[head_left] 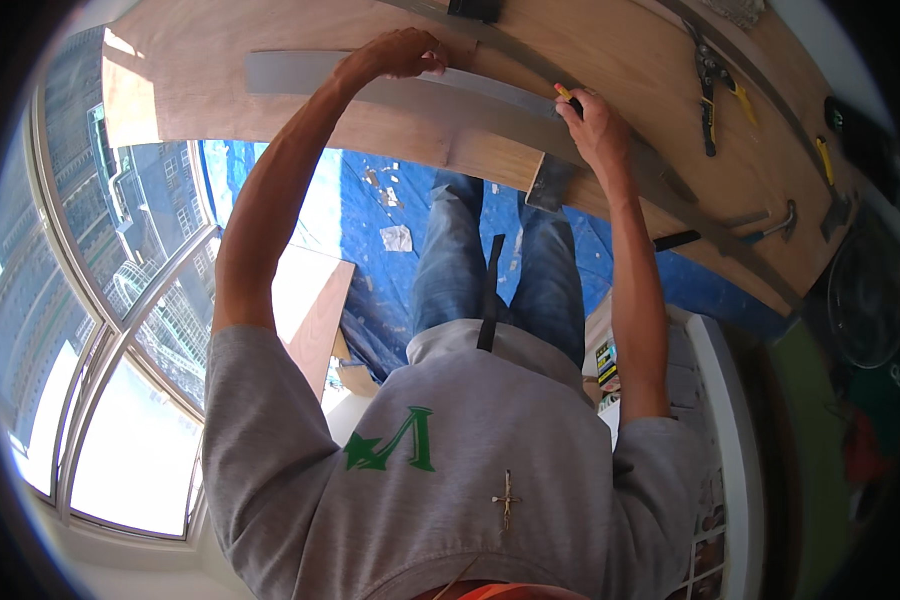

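My left hand [402, 54] is over the far edge of a long light-grey metal strip [295, 74]. Its fingers are curled together; whatever they pinch, if anything, is too small to make out. Farther right, my right hand [598, 122] closes round a small yellow-and-black tool with a red end [569, 98], mostly covered by the fingers, so its exact kind does not show. The strip lies lengthwise on a wooden worktop [190, 95] beneath both hands. Near the right forearm, a short grey metal piece [550, 182] juts over the worktop's near edge.
Snips with black-and-yellow handles [708, 92] lie at the right, beyond a hammer [772, 228] and a black handle [676, 240]. A black object [475, 9] sits at the far edge. Blue sheeting [370, 235] covers the floor; a window [120, 320] is at left.
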Motion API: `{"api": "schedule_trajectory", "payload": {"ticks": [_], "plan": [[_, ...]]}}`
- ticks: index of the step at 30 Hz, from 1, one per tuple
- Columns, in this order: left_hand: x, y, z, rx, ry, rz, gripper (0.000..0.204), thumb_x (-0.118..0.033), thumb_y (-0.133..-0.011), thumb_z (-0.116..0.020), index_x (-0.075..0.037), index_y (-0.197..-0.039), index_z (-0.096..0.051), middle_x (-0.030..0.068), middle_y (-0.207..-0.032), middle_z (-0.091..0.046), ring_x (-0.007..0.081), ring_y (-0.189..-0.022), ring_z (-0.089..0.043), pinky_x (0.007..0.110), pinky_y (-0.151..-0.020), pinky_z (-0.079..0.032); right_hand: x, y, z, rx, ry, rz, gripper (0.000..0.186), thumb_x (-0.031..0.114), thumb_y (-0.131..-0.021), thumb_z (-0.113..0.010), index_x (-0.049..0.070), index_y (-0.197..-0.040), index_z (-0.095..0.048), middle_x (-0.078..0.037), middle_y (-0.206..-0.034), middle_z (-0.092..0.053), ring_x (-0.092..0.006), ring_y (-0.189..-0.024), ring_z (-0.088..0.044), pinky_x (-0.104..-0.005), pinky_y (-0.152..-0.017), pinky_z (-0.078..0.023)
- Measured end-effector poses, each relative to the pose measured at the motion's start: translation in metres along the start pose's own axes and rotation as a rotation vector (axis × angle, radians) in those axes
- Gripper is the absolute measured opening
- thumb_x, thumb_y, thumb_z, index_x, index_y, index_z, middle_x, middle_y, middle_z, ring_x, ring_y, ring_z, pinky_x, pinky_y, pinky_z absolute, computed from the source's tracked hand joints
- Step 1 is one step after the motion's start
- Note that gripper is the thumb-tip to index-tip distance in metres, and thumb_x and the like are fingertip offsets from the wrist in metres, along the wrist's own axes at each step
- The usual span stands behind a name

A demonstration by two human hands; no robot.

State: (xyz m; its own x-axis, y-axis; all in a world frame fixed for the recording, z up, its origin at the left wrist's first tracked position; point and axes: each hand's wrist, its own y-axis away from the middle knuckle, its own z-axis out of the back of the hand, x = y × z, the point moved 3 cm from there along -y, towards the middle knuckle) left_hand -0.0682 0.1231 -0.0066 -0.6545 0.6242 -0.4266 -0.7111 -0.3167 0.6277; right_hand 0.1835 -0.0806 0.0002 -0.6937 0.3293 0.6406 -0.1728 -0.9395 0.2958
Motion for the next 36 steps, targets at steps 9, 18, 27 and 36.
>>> {"api": "schedule_trajectory", "payload": {"ticks": [9, 18, 27, 36], "plan": [[0.134, 0.039, 0.002, -0.236, -0.035, 0.147, 0.016, -0.024, -0.098, -0.068, -0.015, -0.107, -0.079, 0.0038, -0.105, -0.077, 0.0242, -0.092, -0.074, 0.043, -0.082, -0.059, 0.07, -0.088, -0.066, 0.131, -0.015, -0.001, 0.036, 0.038, -0.097, -0.058, 0.009, -0.109, -0.075, -0.017, -0.096, -0.074, -0.0402, -0.096, -0.07, -0.0492, -0.083, -0.054], [0.173, 0.077, 0.02, -0.503, 0.043, 0.041, 0.015, -0.023, -0.092, -0.069, -0.014, -0.088, -0.08, 0.0147, -0.091, -0.074, 0.0367, -0.098, -0.068, 0.046, -0.086, -0.055, 0.12, -0.106, -0.098, -0.114, 0.072, 0.175, 0.027, 0.032, -0.095, -0.069, 0.011, -0.108, -0.076, -0.011, -0.102, -0.071, -0.0355, -0.091, -0.069, -0.0451, -0.076, -0.055], [0.179, 0.103, 0.005, -0.712, -0.104, 0.101, 0.016, -0.022, -0.093, -0.074, -0.015, -0.106, -0.08, 0.0041, -0.104, -0.075, 0.0266, -0.096, -0.07, 0.038, -0.085, -0.058, 0.141, -0.098, -0.119, -0.277, -0.056, 0.193, 0.015, 0.019, -0.092, -0.075, 0.014, -0.105, -0.077, -0.003, -0.099, -0.067, -0.0297, -0.085, -0.069, -0.039, -0.071, -0.055], [0.247, 0.159, 0.005, -1.123, 0.372, 0.471, 0.02, -0.023, -0.096, -0.073, -0.013, -0.112, -0.079, 0.0107, -0.118, -0.072, 0.0274, -0.101, -0.072, 0.04, -0.086, -0.058, 0.14, -0.095, -0.123, -0.268, -0.046, 0.191, 0.023, 0.014, -0.09, -0.076, 0.015, -0.114, -0.075, -0.006, -0.104, -0.063, -0.0289, -0.092, -0.069, -0.0403, -0.074, -0.055]]}}
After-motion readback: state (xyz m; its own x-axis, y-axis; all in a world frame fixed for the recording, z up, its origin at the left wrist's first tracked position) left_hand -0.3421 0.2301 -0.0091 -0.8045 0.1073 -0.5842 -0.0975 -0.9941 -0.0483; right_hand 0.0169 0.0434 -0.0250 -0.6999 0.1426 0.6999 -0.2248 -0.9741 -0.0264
